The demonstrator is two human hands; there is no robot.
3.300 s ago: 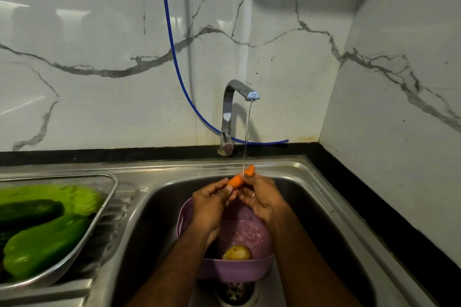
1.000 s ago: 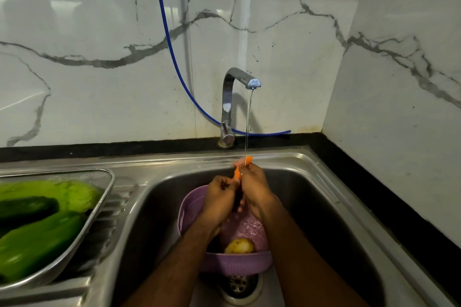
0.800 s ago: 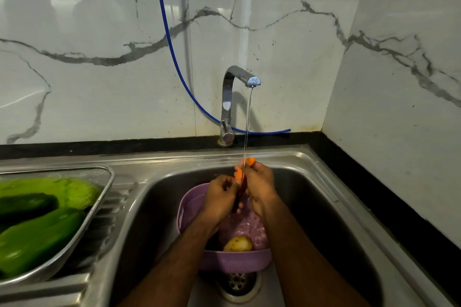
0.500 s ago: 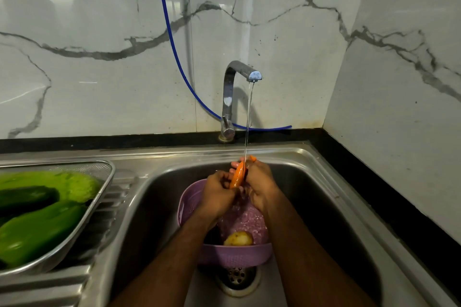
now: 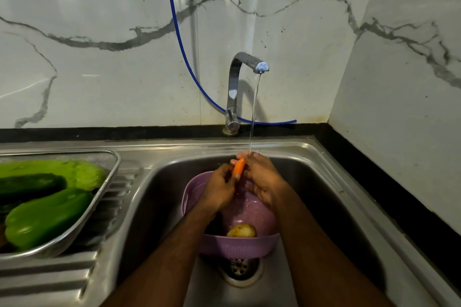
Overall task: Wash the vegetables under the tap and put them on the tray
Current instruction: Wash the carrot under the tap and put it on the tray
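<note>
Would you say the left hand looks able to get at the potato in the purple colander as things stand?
Probably yes, once freed. The potato lies uncovered in the purple colander, just below the left hand, with nothing over it. But that hand and the right hand are holding the carrot under the tap.

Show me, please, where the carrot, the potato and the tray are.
carrot (image 5: 239, 168): head view, middle of its orange body between the hands.
potato (image 5: 241, 231): head view, its top in the purple basket.
tray (image 5: 113, 168): head view, its right rim.
</note>
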